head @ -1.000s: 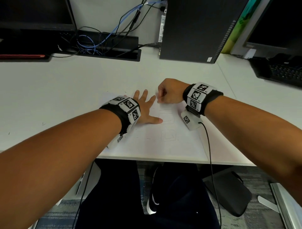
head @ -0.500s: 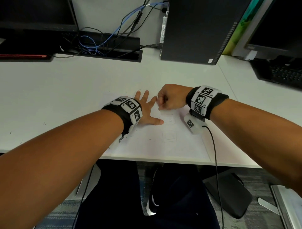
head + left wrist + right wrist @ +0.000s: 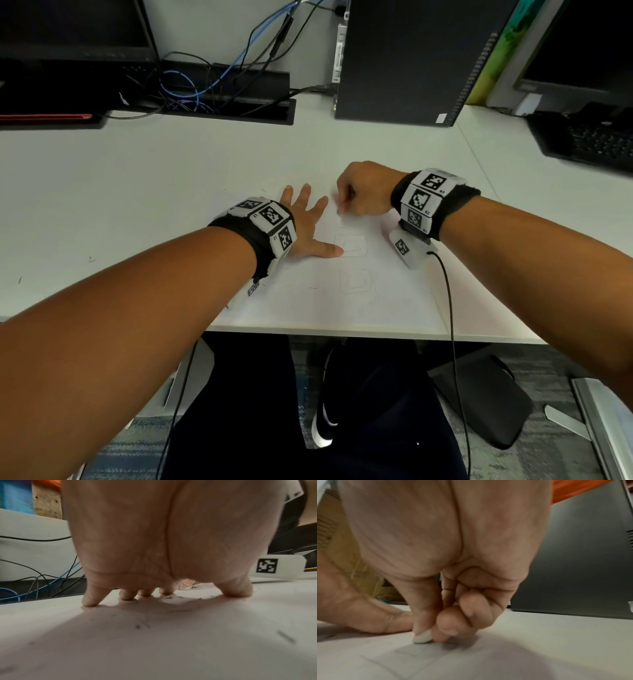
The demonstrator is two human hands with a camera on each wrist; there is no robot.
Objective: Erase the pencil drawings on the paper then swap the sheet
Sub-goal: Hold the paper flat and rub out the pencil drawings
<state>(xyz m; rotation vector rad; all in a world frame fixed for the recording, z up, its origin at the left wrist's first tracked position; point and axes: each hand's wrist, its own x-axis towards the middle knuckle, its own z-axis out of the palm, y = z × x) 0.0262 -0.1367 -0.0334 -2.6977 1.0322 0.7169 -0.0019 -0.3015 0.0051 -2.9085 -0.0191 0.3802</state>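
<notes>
A white sheet of paper (image 3: 325, 298) lies at the desk's near edge with faint pencil squares (image 3: 352, 248) drawn on it. My left hand (image 3: 308, 226) lies flat on the sheet, fingers spread and pressing it down (image 3: 164, 593). My right hand (image 3: 359, 198) is curled at the sheet's far part and pinches a small white eraser (image 3: 422, 637) between thumb and fingers, its tip touching the paper. In the head view the eraser is hidden by the fist. Dark eraser crumbs (image 3: 178, 610) lie on the sheet.
A black computer tower (image 3: 411, 58) stands behind the hands. A cable tray with blue and black wires (image 3: 205, 92) sits at the back left, beside a monitor (image 3: 68, 37). A black keyboard (image 3: 589, 140) lies at the far right. The desk edge (image 3: 342, 334) runs just below the sheet.
My right hand with the eraser has shifted a little back and forth over the far part of the sheet. The left hand has stayed flat on the paper.
</notes>
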